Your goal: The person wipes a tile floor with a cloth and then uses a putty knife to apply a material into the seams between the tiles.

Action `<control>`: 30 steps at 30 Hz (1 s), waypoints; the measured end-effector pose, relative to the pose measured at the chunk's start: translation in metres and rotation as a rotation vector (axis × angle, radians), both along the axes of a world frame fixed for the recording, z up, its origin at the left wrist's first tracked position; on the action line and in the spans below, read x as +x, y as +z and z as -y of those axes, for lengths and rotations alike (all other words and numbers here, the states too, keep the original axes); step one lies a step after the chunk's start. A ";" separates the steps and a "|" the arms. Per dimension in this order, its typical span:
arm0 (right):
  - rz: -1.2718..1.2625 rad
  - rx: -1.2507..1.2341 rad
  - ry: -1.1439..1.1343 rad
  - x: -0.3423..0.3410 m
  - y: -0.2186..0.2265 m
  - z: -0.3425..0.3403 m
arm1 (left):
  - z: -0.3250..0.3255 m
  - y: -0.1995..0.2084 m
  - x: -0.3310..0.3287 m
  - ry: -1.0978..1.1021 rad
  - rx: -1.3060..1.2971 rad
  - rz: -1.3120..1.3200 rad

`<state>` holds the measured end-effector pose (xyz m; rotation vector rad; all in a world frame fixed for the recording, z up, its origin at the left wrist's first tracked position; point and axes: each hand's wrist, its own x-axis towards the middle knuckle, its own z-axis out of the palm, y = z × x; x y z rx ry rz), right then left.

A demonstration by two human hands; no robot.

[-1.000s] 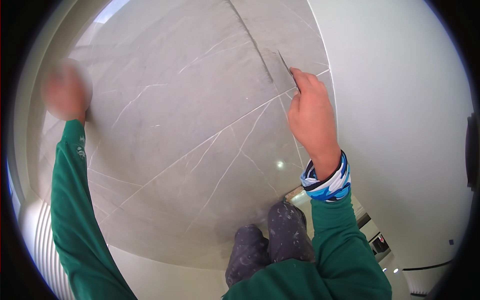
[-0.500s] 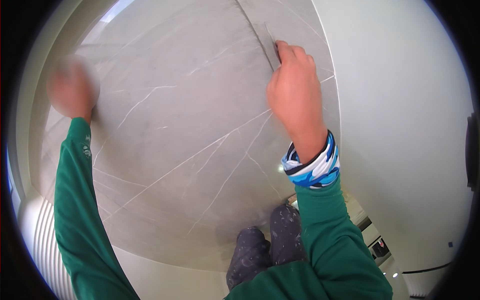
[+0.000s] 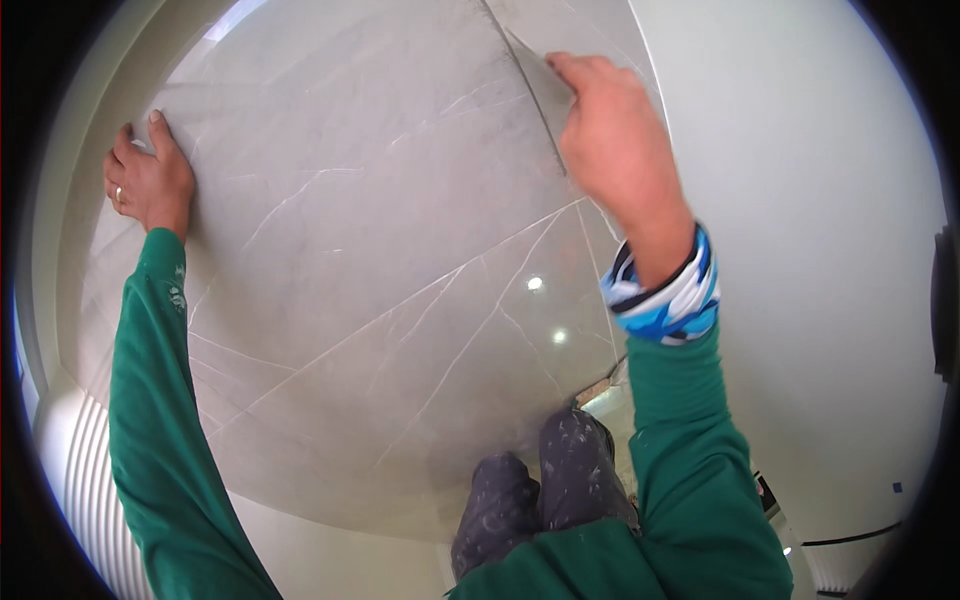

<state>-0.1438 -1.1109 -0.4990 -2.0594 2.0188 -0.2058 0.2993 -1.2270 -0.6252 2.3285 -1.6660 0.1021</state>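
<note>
My right hand (image 3: 622, 135) is closed around a putty knife, whose thin grey blade (image 3: 528, 50) points up and left. The handle is hidden in the palm. The blade lies just right of a dark joint line (image 3: 530, 88) in a grey, white-veined marble-look surface (image 3: 380, 240). Whether its edge touches the surface I cannot tell. At the far left, my left hand (image 3: 152, 182) rests with thumb and fingers apart near the edge of that surface. A ring is on one of its fingers. Green sleeves cover both arms, and a blue-and-white patterned cloth band (image 3: 665, 290) wraps the right wrist.
A plain pale panel (image 3: 800, 230) borders the marble-look surface on the right. Ribbed white panelling (image 3: 95, 490) shows at lower left. My paint-specked dark trousers (image 3: 575, 470) are at the bottom, close to the surface. Two light reflections shine on the surface.
My right hand has moved up and right with the putty knife, away from the joint line. The left hand stays in place. More of the lower right surface and its reflections show.
</note>
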 end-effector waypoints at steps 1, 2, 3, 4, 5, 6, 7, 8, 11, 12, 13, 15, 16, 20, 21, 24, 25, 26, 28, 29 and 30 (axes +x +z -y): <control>-0.004 0.003 0.000 -0.007 -0.002 0.004 | 0.001 0.000 -0.001 0.004 -0.003 -0.005; -0.033 0.017 0.019 -0.012 -0.003 0.007 | 0.002 -0.001 -0.002 0.004 -0.001 -0.009; -0.064 0.032 0.038 -0.015 -0.002 0.007 | 0.003 -0.001 -0.003 0.008 0.000 -0.010; -0.061 0.036 0.039 -0.013 -0.004 0.002 | 0.002 -0.003 -0.001 0.013 0.003 -0.003; -0.031 0.069 0.052 -0.008 -0.002 -0.008 | 0.002 -0.003 0.003 0.015 0.004 0.002; 0.000 0.101 0.064 -0.004 0.000 -0.019 | 0.001 -0.003 0.006 0.018 -0.001 0.017; -0.006 0.100 0.064 -0.001 0.007 -0.035 | 0.002 -0.004 0.005 0.021 -0.008 0.022; 0.050 0.179 0.017 0.003 0.013 -0.055 | 0.002 -0.003 0.007 0.023 -0.011 0.025; 0.094 0.233 -0.128 0.004 0.027 -0.103 | 0.001 -0.004 0.002 0.006 -0.013 0.008; 0.092 0.204 -0.221 0.004 0.028 -0.114 | 0.001 -0.004 0.004 0.008 -0.017 0.010; 0.092 0.205 -0.229 0.005 0.026 -0.121 | 0.002 -0.003 0.005 0.007 -0.025 0.011; 0.060 0.190 -0.347 0.012 0.019 -0.131 | 0.003 -0.001 0.010 0.003 -0.015 0.023; 0.054 0.191 -0.356 0.015 0.017 -0.132 | 0.003 -0.001 0.009 0.008 -0.003 0.025; -0.017 0.191 -0.363 0.042 -0.003 -0.130 | 0.004 -0.004 0.007 0.016 -0.003 0.021; -0.054 0.216 -0.374 0.050 -0.007 -0.130 | 0.006 -0.002 0.008 0.014 0.000 0.036; -0.025 0.194 -0.388 0.063 -0.012 -0.137 | 0.005 -0.004 0.001 0.009 -0.001 0.018; -0.026 0.194 -0.388 0.062 -0.010 -0.138 | 0.003 -0.003 0.003 0.006 -0.006 0.008; 0.013 0.209 -0.365 0.059 -0.006 -0.139 | 0.003 -0.003 0.004 0.006 -0.006 0.005; 0.049 0.220 -0.338 0.051 0.007 -0.139 | 0.003 -0.003 0.007 0.014 -0.012 0.010; 0.124 0.261 -0.318 0.047 0.015 -0.141 | 0.003 -0.004 0.011 0.015 -0.010 0.017; 0.200 0.301 -0.297 0.043 0.021 -0.141 | 0.003 -0.006 0.016 0.008 -0.015 0.034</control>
